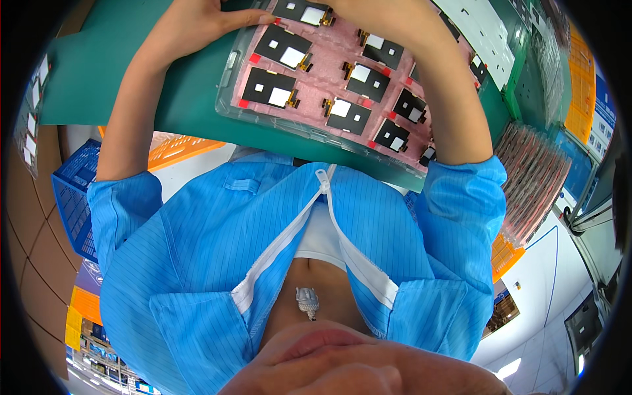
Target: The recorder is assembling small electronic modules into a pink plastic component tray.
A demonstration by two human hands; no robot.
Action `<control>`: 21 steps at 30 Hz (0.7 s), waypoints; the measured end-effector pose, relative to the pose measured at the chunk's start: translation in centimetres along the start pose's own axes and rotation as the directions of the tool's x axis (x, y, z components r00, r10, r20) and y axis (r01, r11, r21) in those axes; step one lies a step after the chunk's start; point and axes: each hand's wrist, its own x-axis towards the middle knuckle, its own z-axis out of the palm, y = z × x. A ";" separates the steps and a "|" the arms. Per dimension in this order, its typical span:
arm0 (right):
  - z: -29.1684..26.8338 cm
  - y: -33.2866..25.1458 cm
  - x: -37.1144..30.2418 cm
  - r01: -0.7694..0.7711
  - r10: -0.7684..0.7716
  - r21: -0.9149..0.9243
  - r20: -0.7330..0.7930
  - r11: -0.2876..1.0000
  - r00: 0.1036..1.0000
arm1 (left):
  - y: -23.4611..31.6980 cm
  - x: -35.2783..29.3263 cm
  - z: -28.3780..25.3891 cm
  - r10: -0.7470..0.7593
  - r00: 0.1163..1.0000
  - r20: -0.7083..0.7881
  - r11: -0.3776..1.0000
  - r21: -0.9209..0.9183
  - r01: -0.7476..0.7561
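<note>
A clear plastic tray (227,99) lined with pink foam lies on the green work surface in front of me. Flat black parts (268,87) rest in it in rows, with white patches, short gold-coloured flex tails and red tabs. My left hand (191,29) is at the tray's far left corner. Its thumb stretches out to the edge of a black part (299,12), beside a red tab; the other fingers are partly cut off by the upper edge. My right hand (378,16) reaches over the tray's far side, its fingers out of the picture. What it touches is hidden.
A tall stack of clear trays with pink liners (534,174) stands at the right. Beyond the tray is a white panel (484,39) with small dark marks. A blue plastic crate (76,197) is at the left, near an orange crate (181,150) below the table edge.
</note>
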 end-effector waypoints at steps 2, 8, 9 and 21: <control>0.1 0.5 0.3 -0.020 0.019 0.031 0.041 0.999 0.999 | 0.1 -0.1 -0.1 -0.011 1.000 0.003 1.000 0.016 0.011; 0.8 3.1 0.9 -0.158 0.071 0.366 0.239 0.917 0.968 | -3.4 1.4 2.7 0.518 0.809 -0.278 0.429 -0.734 -0.527; 0.6 3.2 0.8 -0.177 0.088 0.365 0.248 0.914 0.965 | -1.6 0.7 1.4 0.324 0.942 -0.082 0.825 -0.464 -0.324; 0.1 2.6 0.5 -0.209 0.085 0.467 0.273 0.859 0.958 | -3.8 0.7 2.2 0.341 0.935 -0.095 0.838 -0.420 -0.348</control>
